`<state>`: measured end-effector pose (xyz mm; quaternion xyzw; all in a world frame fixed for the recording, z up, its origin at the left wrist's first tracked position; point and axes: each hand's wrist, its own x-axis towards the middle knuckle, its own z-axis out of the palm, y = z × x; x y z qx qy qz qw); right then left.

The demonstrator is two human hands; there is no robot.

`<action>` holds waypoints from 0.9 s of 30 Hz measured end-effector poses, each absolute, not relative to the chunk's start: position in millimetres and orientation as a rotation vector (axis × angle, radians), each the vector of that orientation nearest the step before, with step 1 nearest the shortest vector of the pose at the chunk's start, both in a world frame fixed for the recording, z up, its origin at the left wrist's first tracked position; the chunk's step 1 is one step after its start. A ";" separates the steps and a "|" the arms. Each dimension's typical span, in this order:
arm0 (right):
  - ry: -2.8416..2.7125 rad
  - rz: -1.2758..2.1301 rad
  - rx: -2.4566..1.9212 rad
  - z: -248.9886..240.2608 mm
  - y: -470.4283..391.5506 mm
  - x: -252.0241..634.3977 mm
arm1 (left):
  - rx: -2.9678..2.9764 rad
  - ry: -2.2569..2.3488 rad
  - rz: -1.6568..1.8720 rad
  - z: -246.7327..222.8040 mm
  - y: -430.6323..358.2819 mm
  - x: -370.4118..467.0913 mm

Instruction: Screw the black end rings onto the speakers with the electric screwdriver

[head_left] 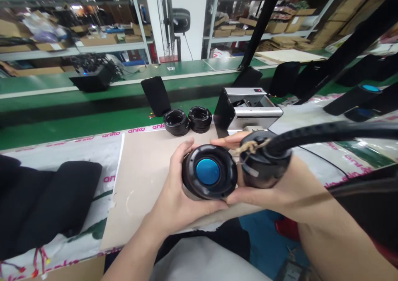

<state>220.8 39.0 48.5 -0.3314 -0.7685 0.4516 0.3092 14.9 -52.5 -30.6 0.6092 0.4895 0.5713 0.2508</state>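
Cupping a black cylindrical housing (209, 173) from its left side, the left grip (182, 196) has its thumb along the near edge and its fingers around the far side. The right grip (280, 194) closes on the same piece from the opposite side, its thumb at the near edge and its fingers reaching behind, so both are holding it. The housing's round end tilts up toward the camera, showing a bright blue disc (208, 171) inside a dark rim. Just above the right grip, and partly hiding it, hangs a black tool (264, 160) on a thick black hose (329, 133), with tan string tied about its top.

Under the hands lies a brown board (141, 189) over a white sheet (70, 152) printed with pink "anko" lettering. At the board's far edge sit two black ring-shaped parts (176, 122), side by side, near a silver-and-black machine (256, 119). To the left rest dark padded pieces (66, 198), with red and yellow connectors (40, 262) below them. Farther off run a green tabletop (62, 125), a black fan (180, 20) and shelves (112, 47) stacked with cardboard boxes.
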 end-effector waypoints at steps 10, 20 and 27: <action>-1.998 1.184 -0.684 35.1 31.2 229.6 | 1.891 1.183 1.682 -35.0 -47.6 13.0; -2.252 1.305 -0.551 58.7 69.3 221.9 | 1.715 1.176 1.646 -40.9 -51.7 20.5; -2.014 0.788 -0.880 35.5 18.4 215.2 | 1.784 1.276 1.724 -48.0 -50.2 21.5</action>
